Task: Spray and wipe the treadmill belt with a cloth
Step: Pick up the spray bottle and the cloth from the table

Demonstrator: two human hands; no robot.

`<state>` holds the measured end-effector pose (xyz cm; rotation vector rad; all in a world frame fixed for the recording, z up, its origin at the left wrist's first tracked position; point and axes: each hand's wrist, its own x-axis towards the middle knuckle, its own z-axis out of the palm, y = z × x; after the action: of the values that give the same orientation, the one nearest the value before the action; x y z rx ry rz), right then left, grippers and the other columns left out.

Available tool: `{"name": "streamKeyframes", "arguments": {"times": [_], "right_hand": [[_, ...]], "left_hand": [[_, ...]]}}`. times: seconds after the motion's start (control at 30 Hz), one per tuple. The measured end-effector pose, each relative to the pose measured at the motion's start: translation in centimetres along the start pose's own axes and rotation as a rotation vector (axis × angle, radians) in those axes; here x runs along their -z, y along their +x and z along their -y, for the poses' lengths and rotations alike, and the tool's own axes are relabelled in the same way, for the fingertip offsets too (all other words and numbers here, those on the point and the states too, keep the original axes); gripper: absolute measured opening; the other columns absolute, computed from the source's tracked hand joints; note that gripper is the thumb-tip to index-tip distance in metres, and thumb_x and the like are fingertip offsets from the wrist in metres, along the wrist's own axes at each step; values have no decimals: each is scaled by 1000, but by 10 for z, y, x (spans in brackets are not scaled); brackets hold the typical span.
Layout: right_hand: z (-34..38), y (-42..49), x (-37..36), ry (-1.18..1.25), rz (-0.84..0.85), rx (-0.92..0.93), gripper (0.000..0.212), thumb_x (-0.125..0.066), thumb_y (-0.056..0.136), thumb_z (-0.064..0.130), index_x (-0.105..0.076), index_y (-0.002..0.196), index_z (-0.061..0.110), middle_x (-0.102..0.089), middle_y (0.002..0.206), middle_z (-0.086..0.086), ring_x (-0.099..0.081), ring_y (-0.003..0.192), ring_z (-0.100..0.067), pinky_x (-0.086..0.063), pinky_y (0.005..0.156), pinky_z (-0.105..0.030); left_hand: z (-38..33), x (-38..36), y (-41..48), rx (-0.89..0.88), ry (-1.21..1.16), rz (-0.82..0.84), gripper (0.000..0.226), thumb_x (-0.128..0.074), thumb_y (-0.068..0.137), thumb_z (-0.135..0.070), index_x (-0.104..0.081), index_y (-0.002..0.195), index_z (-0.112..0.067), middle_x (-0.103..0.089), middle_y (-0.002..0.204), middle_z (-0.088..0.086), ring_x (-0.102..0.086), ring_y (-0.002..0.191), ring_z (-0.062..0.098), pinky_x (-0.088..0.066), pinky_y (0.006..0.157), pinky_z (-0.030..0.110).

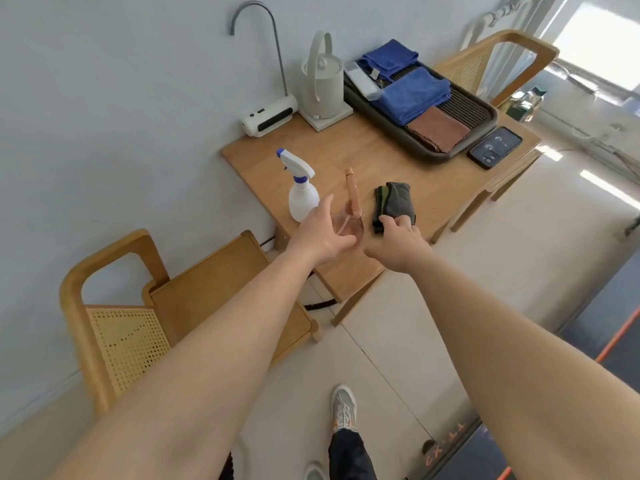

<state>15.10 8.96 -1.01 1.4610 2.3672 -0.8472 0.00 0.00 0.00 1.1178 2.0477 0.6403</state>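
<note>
1. The left hand is open, thumb up and fingers spread, cupped toward the pink spray bottle. It covers the bottle's near side, and I cannot tell whether it touches.
2. The right hand has its fingers bent down onto the near end of the dark cloth, with the thumb out to the side. I cannot tell whether it has a real grip.
3. The pink bottle stands upright near the surface's near edge. The folded cloth lies flat just beside it at 3 o'clock.
4. A white spray bottle with a blue-tipped trigger stands upright at the pink bottle's 9 o'clock, apart from it.
5. Toward 1 o'clock from the cloth is a dark tray holding two folded blue cloths and a brown cloth.
6. A phone lies flat just beside the tray at its 4 o'clock.
7. At the surface's 11 o'clock, by the wall, stand a pale kettle and a white tap unit with a curved spout.
8. A wooden chair sits at the surface's 8 o'clock, and another chair at its 1 o'clock.
9. A dark panel with an orange line lies on the floor at 4 o'clock. I cannot tell whether it is the treadmill.
10. The person's shoe rests on the pale floor between the arms.
</note>
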Motion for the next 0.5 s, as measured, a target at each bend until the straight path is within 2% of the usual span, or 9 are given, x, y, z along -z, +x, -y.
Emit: {"name": "streamKeyframes", "arguments": {"times": [0.17,0.2,0.27,0.33,0.4,0.5], "right_hand": [[-39,55,-7,107,-50,-74,72,-60,92,37,-29,155,21,-35,149,-12,-36,137,-37,-40,110,-48],[-45,64,-9,127,-71,-72,69,-59,93,34,-31,154,22,-38,149,-12,-38,136,-36,-41,110,-48],[-51,76,-15,196,-141,-40,59,-58,94,27,-39,150,20,-44,144,-9,-45,131,-31,-43,108,-45],[-54,82,-23,295,-262,-10,43,-54,96,21,-51,139,18,-53,131,-4,-54,117,-24,-48,101,-42],[-49,83,-29,391,-380,-6,25,-51,99,19,-62,121,19,-59,110,5,-56,100,-15,-51,91,-38],[-33,80,-39,639,-390,-37,15,-51,101,22,-65,102,24,-62,93,15,-58,89,-6,-52,84,-32]], "left_hand": [[12,-28,65,41,-90,-93,99,-82,85,-30,-20,163,-28,-47,158,3,-50,141,23,-43,115,47],[14,-35,74,24,-111,-107,94,-82,85,-32,-26,160,-30,-55,150,1,-57,133,18,-46,113,47],[19,-48,88,-17,-163,-153,79,-80,85,-36,-36,151,-31,-70,117,-7,-68,105,8,-55,102,44],[21,-56,98,-14,-170,-202,71,-74,90,-37,-37,150,-29,-68,91,-14,-67,88,4,-56,89,35],[19,-60,105,-13,-213,-263,62,-65,96,-39,-38,151,-28,-68,85,-12,-67,86,6,-53,85,32],[12,-58,112,19,-319,-347,43,-59,100,-37,-49,142,-31,-64,82,-14,-67,85,12,-51,86,31]]}}
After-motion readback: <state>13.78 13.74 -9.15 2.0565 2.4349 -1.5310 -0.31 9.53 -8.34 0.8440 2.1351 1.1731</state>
